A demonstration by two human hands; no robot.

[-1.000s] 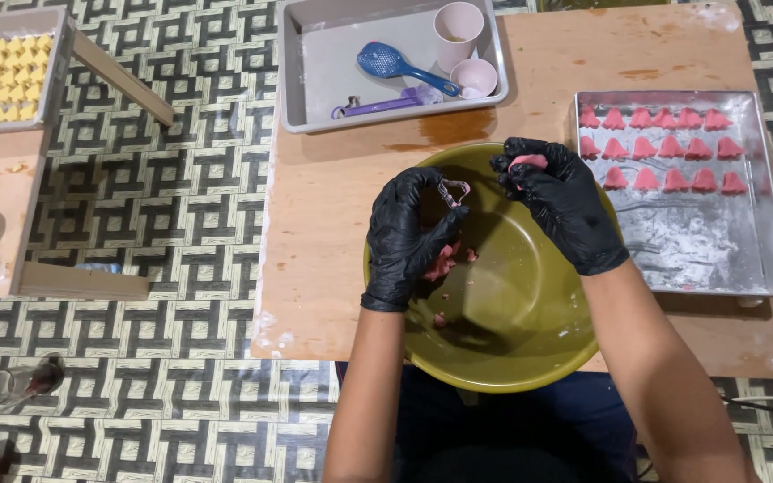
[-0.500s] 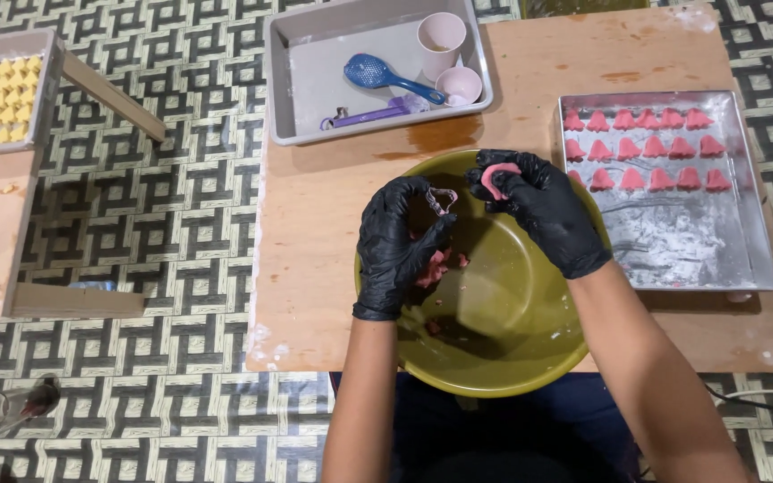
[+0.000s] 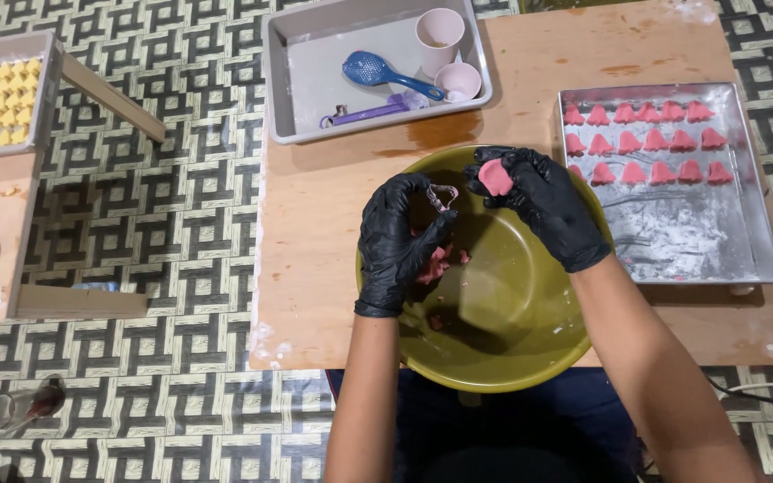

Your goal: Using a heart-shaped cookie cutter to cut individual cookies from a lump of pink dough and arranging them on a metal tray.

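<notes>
Over the olive-green mixing bowl, your two black-gloved hands work facing each other. Your left hand has its fingers closed on a small metal cookie cutter, pinched at the fingertips and held above the bowl's far rim. Your right hand is clamped on a lump of pink dough, pressed between thumb and fingers.

The dough lies just to the right of the cutter and slightly farther from you, near it but not touching. The right hand alone has the dough; the left hand is the nearer one to the cutter's opening. The cutter seems to face up toward the camera, with its narrow end pointing away from you; its long axis runs roughly toward the far table edge, though it is too small to be sure. The dough lump is squat, with no clear long axis.

More pink dough sits in the bowl under your left palm. To your right, a metal baking tray carries rows of pink bell-shaped cookies.
</notes>
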